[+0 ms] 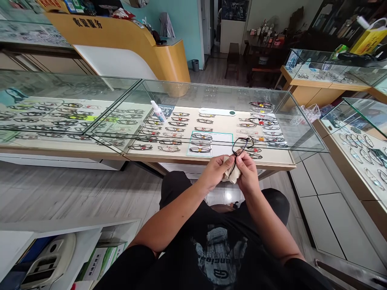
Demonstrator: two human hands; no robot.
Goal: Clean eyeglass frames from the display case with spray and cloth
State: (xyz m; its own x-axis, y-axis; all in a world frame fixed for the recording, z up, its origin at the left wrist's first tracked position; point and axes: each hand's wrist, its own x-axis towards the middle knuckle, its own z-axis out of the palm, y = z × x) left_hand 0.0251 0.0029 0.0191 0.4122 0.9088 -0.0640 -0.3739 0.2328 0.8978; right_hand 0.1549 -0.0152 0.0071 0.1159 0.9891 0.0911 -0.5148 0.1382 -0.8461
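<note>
A pair of dark-framed eyeglasses (241, 146) is held up in front of me, just over the near edge of the glass display case. My left hand (218, 169) is closed on a pale cleaning cloth (232, 175), its thumb pressed toward the frame. My right hand (248, 171) pinches the glasses near the hinge, with a temple arm running down across the cloth. Both hands nearly touch each other; the fingertips behind the cloth are hidden.
The glass display case (187, 83) before me holds rows of eyeglasses. A white spray bottle (158, 111) stands at its left part. More display cases stand at the right (341, 169). A yellow-wood counter (172, 60) rises behind, and an open white cabinet (90, 225) is at lower left.
</note>
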